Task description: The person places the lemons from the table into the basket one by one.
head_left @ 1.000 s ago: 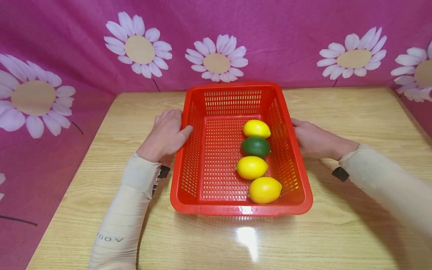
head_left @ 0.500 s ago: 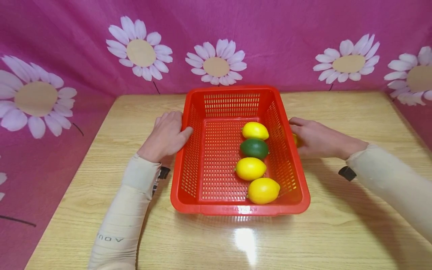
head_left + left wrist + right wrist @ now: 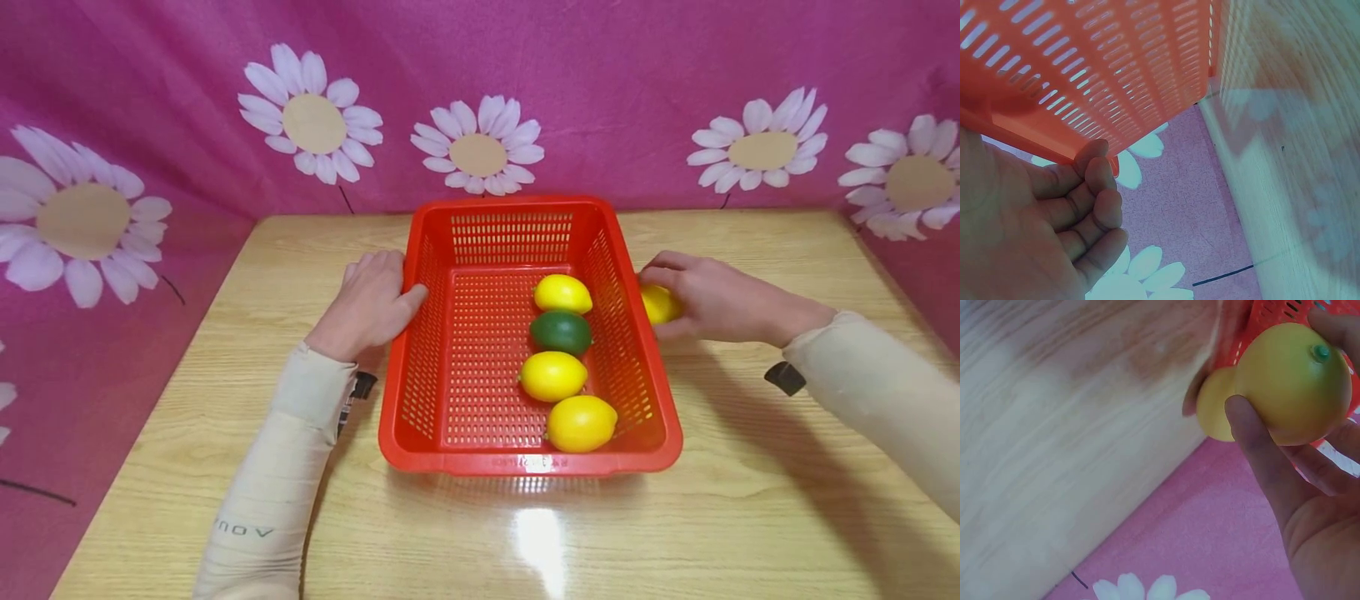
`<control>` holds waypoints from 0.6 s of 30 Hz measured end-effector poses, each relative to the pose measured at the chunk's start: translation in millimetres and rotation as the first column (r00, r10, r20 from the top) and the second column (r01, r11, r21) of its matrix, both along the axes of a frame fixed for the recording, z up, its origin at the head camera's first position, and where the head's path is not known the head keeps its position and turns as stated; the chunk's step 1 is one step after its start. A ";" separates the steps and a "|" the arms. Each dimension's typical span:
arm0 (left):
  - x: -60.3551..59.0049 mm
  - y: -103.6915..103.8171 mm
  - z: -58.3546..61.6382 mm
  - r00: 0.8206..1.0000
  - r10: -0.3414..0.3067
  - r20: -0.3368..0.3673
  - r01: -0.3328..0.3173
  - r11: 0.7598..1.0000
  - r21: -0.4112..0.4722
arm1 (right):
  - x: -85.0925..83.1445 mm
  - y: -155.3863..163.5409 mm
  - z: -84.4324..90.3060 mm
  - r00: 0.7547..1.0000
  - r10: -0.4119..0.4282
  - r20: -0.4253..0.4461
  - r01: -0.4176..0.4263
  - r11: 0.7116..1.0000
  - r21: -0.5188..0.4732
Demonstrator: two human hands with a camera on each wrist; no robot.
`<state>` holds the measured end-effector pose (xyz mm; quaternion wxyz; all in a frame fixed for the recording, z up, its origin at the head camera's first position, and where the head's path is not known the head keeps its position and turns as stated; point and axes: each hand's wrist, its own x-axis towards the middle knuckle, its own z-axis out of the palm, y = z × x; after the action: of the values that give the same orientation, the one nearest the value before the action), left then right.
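A red plastic basket (image 3: 483,350) stands on the table with yellow lemons (image 3: 553,377) and a dark green lemon-shaped fruit (image 3: 561,332) in a row along its right side. At the left rim, my left hand (image 3: 367,304) grips the basket, thumb over the edge; the left wrist view shows its fingers (image 3: 1107,209) bent outside under the rim. Just outside the right wall, my right hand (image 3: 716,300) holds another lemon (image 3: 660,305). From the right wrist, that lemon (image 3: 1294,384) sits between thumb and fingers, and a second yellow fruit (image 3: 1215,405) shows partly behind it.
A light wood table (image 3: 480,533) lies under the basket. Pink cloth (image 3: 600,100) printed with white daisies rises behind and at the left of it. Both forearms wear pale sleeves (image 3: 262,467).
My right hand has drawn slightly right from the basket wall, and the lemon in it has come into view. The left hand keeps its hold on the rim.
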<state>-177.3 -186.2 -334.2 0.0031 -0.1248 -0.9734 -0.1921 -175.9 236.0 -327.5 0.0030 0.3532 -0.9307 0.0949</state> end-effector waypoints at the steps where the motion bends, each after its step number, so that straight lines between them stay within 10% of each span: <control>1: 0.0 0.0 0.1 1.000 0.000 0.000 0.000 1.000 -0.001 | 0.4 0.4 1.9 1.000 -0.002 0.001 0.002 1.000 0.003; 18: -0.5 -0.2 0.5 1.000 -0.004 0.010 0.004 1.000 -0.006 | -2.6 6.6 38.9 0.993 0.008 -0.115 -0.006 1.000 0.012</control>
<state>-177.8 -186.4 -333.7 -0.0025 -0.1260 -0.9737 -0.1898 -178.5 242.6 -288.7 0.0543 0.3614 -0.9283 0.0690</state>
